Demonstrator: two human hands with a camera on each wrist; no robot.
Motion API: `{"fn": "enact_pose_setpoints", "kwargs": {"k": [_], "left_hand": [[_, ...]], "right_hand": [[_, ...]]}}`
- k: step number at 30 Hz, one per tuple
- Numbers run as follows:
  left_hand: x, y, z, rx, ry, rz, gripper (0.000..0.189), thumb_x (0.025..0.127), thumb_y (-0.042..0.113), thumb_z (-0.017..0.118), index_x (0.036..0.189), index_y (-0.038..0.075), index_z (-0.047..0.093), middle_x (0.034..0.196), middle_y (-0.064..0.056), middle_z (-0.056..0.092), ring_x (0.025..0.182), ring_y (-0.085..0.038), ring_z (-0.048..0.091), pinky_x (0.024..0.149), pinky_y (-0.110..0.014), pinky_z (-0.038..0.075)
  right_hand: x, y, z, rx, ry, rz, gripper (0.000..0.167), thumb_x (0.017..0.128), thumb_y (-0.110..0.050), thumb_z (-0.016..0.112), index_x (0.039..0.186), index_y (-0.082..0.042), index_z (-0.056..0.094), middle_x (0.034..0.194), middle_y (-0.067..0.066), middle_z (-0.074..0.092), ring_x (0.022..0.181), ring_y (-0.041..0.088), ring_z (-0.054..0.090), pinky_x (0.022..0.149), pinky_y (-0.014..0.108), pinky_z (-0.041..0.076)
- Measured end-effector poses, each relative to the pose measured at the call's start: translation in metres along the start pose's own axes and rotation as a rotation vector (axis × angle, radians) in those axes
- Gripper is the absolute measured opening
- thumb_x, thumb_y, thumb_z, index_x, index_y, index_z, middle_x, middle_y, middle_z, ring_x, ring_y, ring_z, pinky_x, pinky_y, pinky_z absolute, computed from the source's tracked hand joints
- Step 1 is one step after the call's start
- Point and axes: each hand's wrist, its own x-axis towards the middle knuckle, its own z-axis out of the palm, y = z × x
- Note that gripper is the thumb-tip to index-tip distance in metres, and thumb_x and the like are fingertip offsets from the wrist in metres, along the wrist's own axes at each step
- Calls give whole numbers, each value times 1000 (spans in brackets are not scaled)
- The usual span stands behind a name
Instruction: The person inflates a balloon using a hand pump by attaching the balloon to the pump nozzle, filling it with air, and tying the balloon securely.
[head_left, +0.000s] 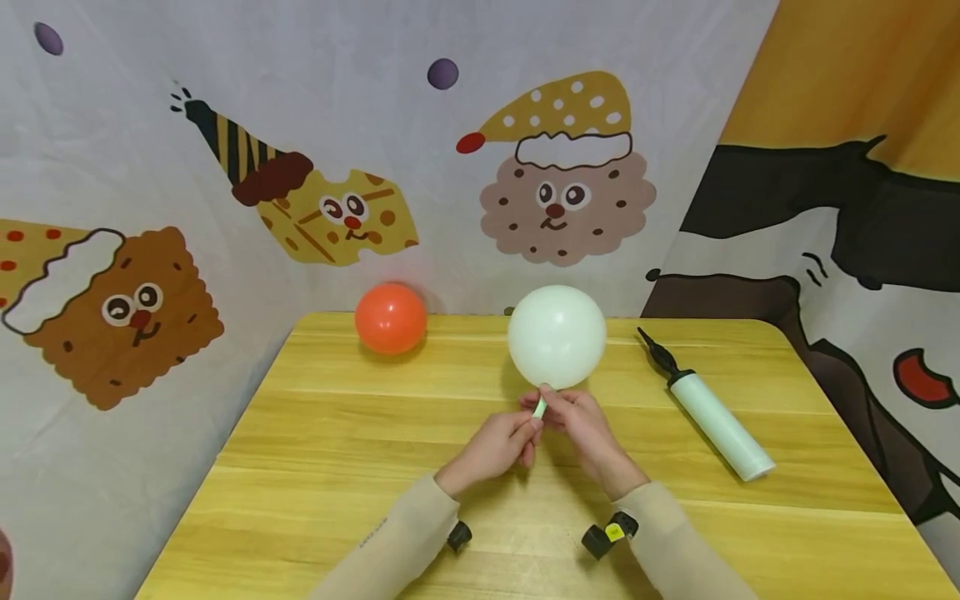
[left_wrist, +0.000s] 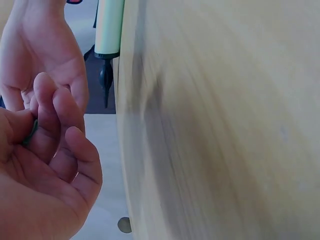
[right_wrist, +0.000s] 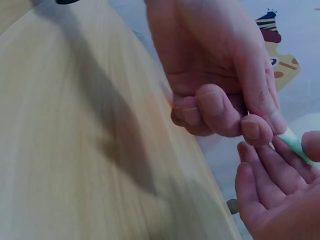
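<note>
A round, inflated pale mint balloon [head_left: 557, 337] stands upright above both hands in the head view. Its narrow neck [head_left: 539, 408] stretches down between them. Near the open end, my left hand [head_left: 495, 443] pinches the neck between thumb and forefinger. My right hand [head_left: 588, 429] grips the neck higher up, just under the round part. In the right wrist view a short length of green neck [right_wrist: 294, 144] shows between the two hands. Most of it is hidden by fingers in the left wrist view, where a green bit [left_wrist: 32, 133] peeks out at my left thumb.
An inflated orange-red balloon [head_left: 391, 318] sits at the table's back left. On the right lies a mint hand pump [head_left: 722, 425], its black nozzle [head_left: 660, 354] pointing to the back. The wooden table [head_left: 315, 467] meets a cartoon-printed cloth [head_left: 450, 225] behind.
</note>
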Motion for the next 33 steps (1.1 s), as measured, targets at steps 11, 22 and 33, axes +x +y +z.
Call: {"fn": "enact_pose_setpoints", "kwargs": {"k": [11, 22, 33], "left_hand": [[-12, 1, -2, -120, 9, -54, 38, 112, 20, 48, 91, -8, 64, 60, 0, 59, 56, -22, 58, 50, -18, 38], [-22, -5, -2, -70, 27, -14, 38, 112, 21, 48, 89, -5, 64, 59, 2, 59, 59, -28, 59, 52, -18, 36], [-25, 1, 3, 15, 12, -11, 34, 111, 17, 51, 86, -1, 66, 60, 5, 59, 51, -8, 47, 49, -18, 31]], "right_hand": [[6, -10, -19, 197, 117, -53, 49, 108, -34, 56, 123, 13, 65, 110, 10, 77, 107, 18, 74, 95, 33, 57], [14, -19, -20, 477, 161, -11, 32, 113, -26, 44, 99, -6, 64, 82, -1, 67, 82, 13, 68, 85, 30, 59], [15, -24, 9, 761, 125, 39, 29, 115, -25, 33, 98, -9, 49, 61, -8, 29, 54, 6, 19, 49, 17, 16]]}}
